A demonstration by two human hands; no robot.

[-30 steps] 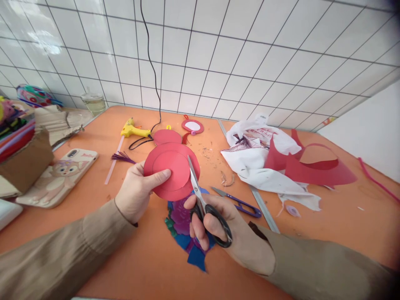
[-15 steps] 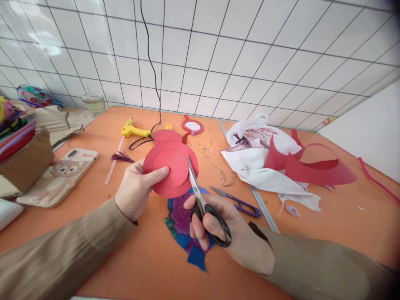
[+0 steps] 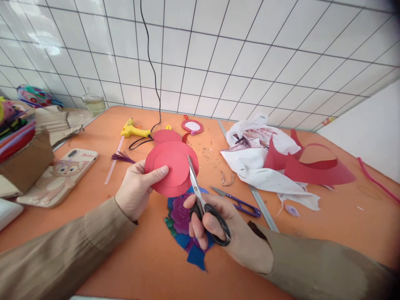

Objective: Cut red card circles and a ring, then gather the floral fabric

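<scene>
My left hand [image 3: 137,183] pinches a red paper disc [image 3: 175,166] by its left side, thumb on top. An inner circle is marked on the disc, and a cut appears along that circle's right side. Black-handled scissors [image 3: 200,200] are gripped in my right hand [image 3: 231,229], their blades nearly together at the disc's right part. Below the disc, a blue and purple flower-patterned fabric piece [image 3: 181,216] lies on the orange table [image 3: 131,258], partly covered by my right hand. Purple thread snips [image 3: 240,204] rest just beyond that hand.
Behind the disc lie another red disc [image 3: 167,136], a yellow glue gun [image 3: 134,129] and a small round red pendant [image 3: 192,126]. A phone [image 3: 62,177] and a cardboard box [image 3: 28,154] are at left. White plastic bags [image 3: 250,162] and red paper scraps [image 3: 315,171] occupy the right.
Almost nothing differs. My right hand and the scissors have shifted very slightly left, with the blades still at the disc's right part.
</scene>
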